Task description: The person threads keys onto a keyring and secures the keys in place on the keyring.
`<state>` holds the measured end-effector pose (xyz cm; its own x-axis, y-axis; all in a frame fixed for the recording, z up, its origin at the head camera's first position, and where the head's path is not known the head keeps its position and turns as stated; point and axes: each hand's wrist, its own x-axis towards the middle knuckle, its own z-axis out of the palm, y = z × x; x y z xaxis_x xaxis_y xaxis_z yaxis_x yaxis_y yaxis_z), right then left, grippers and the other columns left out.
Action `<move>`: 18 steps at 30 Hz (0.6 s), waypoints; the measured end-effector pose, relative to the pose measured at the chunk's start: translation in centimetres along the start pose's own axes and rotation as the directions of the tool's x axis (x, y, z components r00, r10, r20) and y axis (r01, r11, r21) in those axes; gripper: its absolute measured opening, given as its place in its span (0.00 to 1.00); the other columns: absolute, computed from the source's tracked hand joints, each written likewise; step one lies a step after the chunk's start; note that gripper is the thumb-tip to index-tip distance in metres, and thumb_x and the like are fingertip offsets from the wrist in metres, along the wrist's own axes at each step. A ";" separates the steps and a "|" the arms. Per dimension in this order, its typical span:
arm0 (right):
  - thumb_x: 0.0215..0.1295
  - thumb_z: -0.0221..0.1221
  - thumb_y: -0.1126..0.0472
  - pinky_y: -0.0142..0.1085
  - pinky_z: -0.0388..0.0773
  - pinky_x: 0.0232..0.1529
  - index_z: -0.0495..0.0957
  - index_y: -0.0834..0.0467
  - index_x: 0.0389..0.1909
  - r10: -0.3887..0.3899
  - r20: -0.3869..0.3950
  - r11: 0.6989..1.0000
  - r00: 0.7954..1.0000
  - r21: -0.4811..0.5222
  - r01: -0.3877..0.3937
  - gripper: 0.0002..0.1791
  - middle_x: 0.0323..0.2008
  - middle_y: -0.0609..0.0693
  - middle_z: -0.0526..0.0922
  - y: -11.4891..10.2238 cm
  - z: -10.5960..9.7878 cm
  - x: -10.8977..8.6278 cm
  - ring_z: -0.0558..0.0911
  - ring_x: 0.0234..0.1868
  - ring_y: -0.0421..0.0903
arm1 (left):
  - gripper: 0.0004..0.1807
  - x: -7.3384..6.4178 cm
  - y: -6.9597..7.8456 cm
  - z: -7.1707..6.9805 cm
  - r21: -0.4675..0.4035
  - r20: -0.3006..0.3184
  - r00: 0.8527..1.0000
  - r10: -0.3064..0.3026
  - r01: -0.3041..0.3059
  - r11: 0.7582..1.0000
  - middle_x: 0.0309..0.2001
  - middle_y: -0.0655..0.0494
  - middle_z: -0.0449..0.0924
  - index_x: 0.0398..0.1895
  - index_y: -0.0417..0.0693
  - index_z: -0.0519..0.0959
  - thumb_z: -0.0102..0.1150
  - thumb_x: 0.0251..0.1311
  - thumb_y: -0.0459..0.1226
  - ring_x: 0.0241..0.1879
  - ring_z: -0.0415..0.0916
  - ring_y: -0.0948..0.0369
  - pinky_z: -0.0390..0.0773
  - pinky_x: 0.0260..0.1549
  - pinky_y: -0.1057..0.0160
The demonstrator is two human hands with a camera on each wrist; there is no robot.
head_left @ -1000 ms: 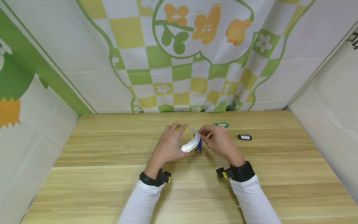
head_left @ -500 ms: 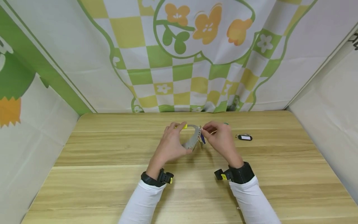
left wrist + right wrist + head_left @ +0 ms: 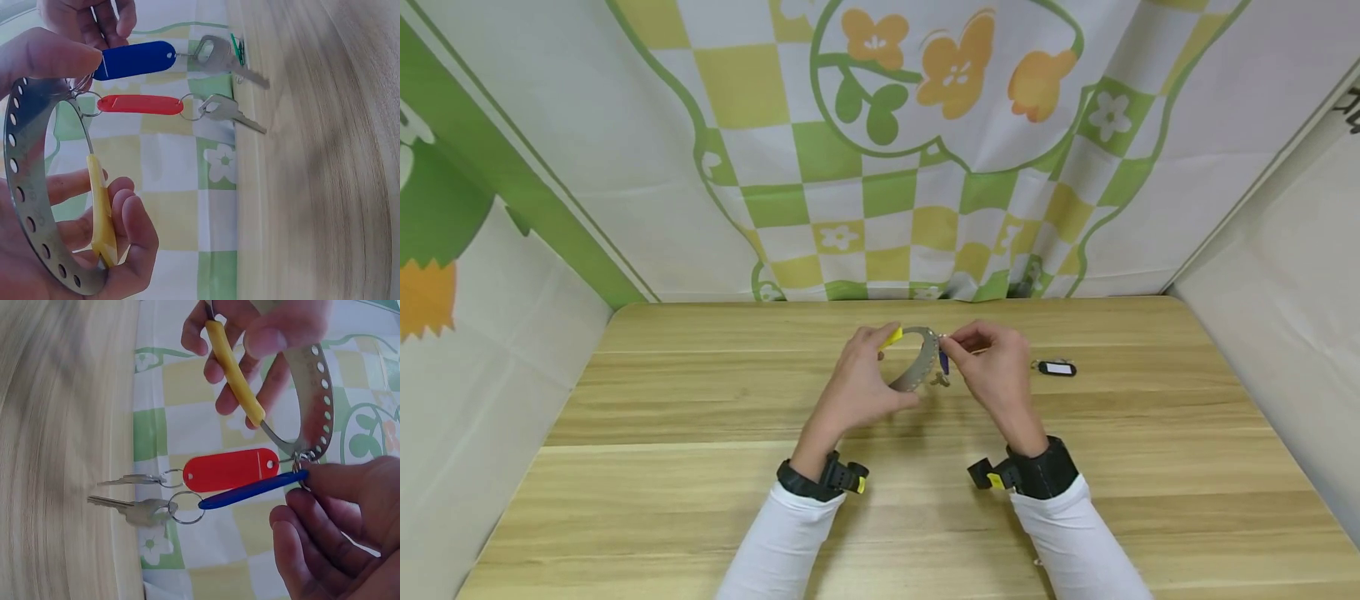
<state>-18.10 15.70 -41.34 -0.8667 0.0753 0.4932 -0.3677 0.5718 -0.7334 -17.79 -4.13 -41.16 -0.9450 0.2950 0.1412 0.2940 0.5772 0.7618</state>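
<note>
Turned and nudged slightly up my head view since a second ago, the holed metal ring now shows a narrower face, and the right hand covers the green tag from that angle. Largest in my feeds is the patterned curtain, behind the wooden table. Above the tabletop I watch the left hand, fingers curled round the yellow handle of the ring, while the right hand has thumb and finger pinched together at the top end of the blue tag, where the small linking rings meet the metal. That holder carries the red tag, hanging just beside the blue one, outside the right fingertips; I can't tell whether the blue tag's link is threaded through a hole. On the table, the black tag lies near the right hand. Smallest, the blue tag's key and the red tag's key dangle at the lower ends, clear of both hands
</note>
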 end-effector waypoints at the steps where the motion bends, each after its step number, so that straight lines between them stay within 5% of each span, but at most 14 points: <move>1: 0.56 0.74 0.65 0.35 0.78 0.25 0.87 0.61 0.26 -0.008 -0.007 1.000 1.000 -0.007 0.007 0.05 0.23 0.51 0.86 -0.1 0.0 0.0 0.84 0.24 0.45 | 0.55 0.0 0.1 0.0 0.010 -0.006 1.000 0.004 -0.003 1.000 0.60 0.43 0.71 0.73 0.41 0.67 0.83 0.37 0.40 0.53 0.72 0.47 0.76 0.49 0.49; 8: 0.54 0.75 0.68 0.37 0.78 0.22 0.87 0.61 0.24 -0.139 -0.020 0.985 0.990 -0.102 0.136 0.05 0.21 0.52 0.86 -0.1 0.0 -0.1 0.83 0.20 0.44 | 0.56 0.0 0.3 0.1 0.072 -0.046 0.998 0.047 -0.043 0.996 0.62 0.41 0.71 0.73 0.39 0.67 0.84 0.34 0.40 0.60 0.68 0.44 0.73 0.57 0.46; 18: 0.54 0.74 0.70 0.37 0.79 0.21 0.86 0.61 0.23 -0.263 0.069 0.956 0.962 -0.119 0.269 0.06 0.20 0.52 0.85 0.5 -0.6 0.3 0.82 0.19 0.42 | 0.56 0.0 0.2 0.2 0.137 -0.039 0.995 0.090 -0.084 0.987 0.62 0.43 0.71 0.72 0.40 0.68 0.85 0.33 0.41 0.62 0.67 0.44 0.72 0.58 0.46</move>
<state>-18.33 16.45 -41.28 -0.7607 -0.1341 0.6351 -0.5447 0.6639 -0.5124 -17.68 -3.88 -41.09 -0.9194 0.3163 0.2336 0.3894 0.6489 0.6537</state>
